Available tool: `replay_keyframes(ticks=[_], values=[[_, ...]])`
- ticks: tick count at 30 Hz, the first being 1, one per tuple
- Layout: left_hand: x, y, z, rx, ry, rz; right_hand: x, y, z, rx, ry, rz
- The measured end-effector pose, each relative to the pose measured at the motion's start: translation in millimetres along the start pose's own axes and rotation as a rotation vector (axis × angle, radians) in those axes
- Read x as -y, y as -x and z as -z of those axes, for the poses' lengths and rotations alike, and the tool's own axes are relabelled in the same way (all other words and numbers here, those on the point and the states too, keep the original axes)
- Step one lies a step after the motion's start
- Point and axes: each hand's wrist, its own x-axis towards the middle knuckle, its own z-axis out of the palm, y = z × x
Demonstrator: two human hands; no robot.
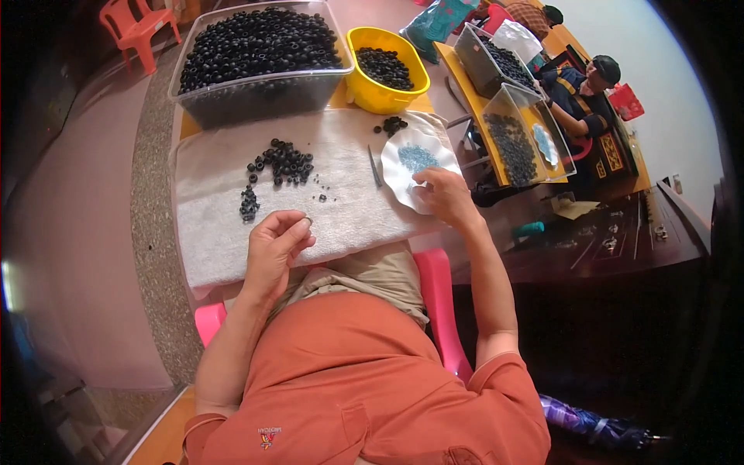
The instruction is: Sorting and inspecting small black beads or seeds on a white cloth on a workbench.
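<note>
A white terry towel [232, 225] covers the near part of the table [184, 124], soft and nubbly, its long axis running left to right in front of the person. At the far edge stands a large clear plastic bin [256, 89] heaped with glossy black ring-shaped beads, and just right of it a round yellow bowl [372, 93] holding more of them. On the towel's right end lies a white scalloped dish [403, 170] with a small pile of tiny blue-grey bits; the right hand [448, 198] rests on its near rim, fingers curled down onto it, though whether they pinch anything I cannot tell. A thin metal pick [375, 166] lies just left of the dish, pointing far to near. A loose cluster of black beads [285, 163] sits mid-towel, far from the left hand [275, 246] and slightly to its right, nearer to it than to the right hand. The left hand is raised, thumb and forefinger pinched on one small dark bead [308, 221].
</note>
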Motion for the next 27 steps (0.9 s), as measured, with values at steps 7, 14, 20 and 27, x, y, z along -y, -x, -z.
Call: replay_keyframes(ticks=[7,14,20,27], values=[[1,0,1,-0.008,0.0,0.013,13,-14,-3,0.106,0.153,0.017],[0,1,1,-0.01,-0.003,0.009,11,-19,-4,0.165,0.155,0.104],[0,2,-2,-0.018,-0.016,0.02,-3,-15,-14,0.041,0.105,0.187],[0,2,-3,-0.011,-0.022,0.018,-4,-17,-12,-0.161,-0.134,0.207]])
